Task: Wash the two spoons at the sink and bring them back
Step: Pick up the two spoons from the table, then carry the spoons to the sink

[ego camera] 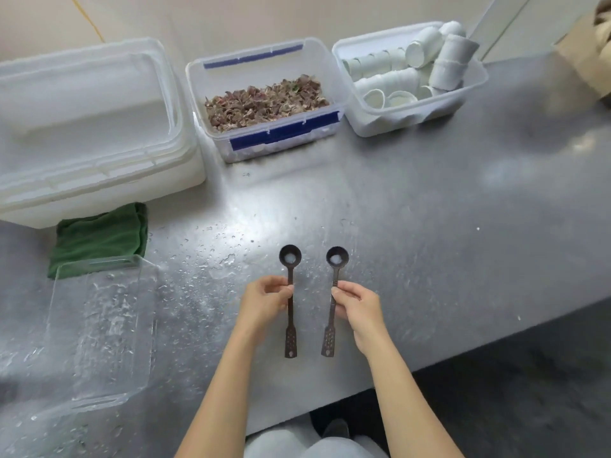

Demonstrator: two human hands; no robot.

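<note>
Two dark long-handled spoons lie side by side on the wet steel table (429, 226), bowls pointing away from me. My left hand (264, 300) pinches the stem of the left spoon (290, 338) between thumb and fingers. My right hand (358, 307) pinches the stem of the right spoon (330, 338) the same way. Each round bowl holds a small white blob. The flat perforated handle ends rest near the table's front edge. No sink is in view.
A clear wet tray (99, 332) sits at the left, a folded green cloth (99, 238) behind it. Along the back stand a large white lidded tub (92, 127), a box of brown dried bits (267, 97) and a box of white paper cups (410, 77).
</note>
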